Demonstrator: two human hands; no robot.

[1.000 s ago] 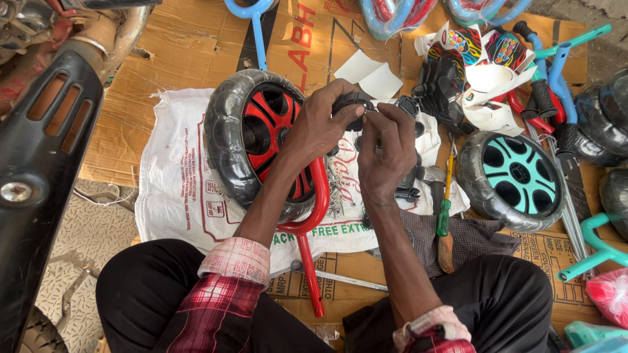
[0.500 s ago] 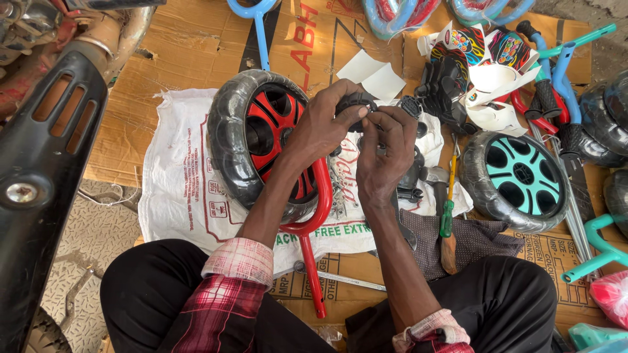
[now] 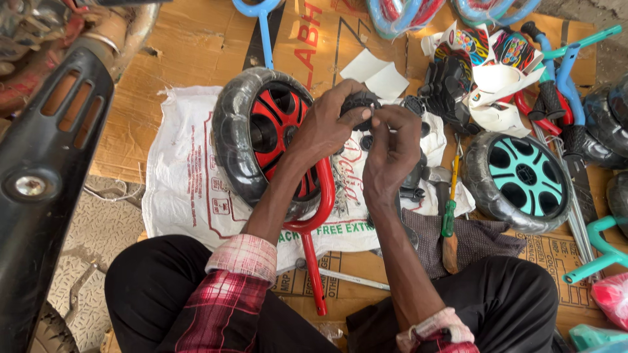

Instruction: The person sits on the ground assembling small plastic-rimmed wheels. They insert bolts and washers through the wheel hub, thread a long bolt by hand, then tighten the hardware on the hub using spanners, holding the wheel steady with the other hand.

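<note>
My left hand [image 3: 330, 124] and my right hand [image 3: 391, 149] meet over a small black plastic part [image 3: 358, 102], both pinching it with the fingertips. Under my left forearm lies a black tyre with a red spoked hub [image 3: 261, 140], mounted in a red metal fork [image 3: 315, 229] whose stem points toward me. All of it rests on a white woven sack [image 3: 186, 189]. More small black parts [image 3: 418, 176] lie on the sack beneath my right hand.
A teal-hubbed wheel [image 3: 520, 180] lies at right, a green-handled screwdriver [image 3: 449, 225] beside it on a brown cloth. Blue, teal and red frame pieces, black grips and sticker sheets crowd the far right. A motorbike's black guard [image 3: 46, 176] fills the left. Cardboard covers the floor.
Both hands have stayed on the small black part, shifting slightly as the fingers work it. The wheel and fork have not moved.
</note>
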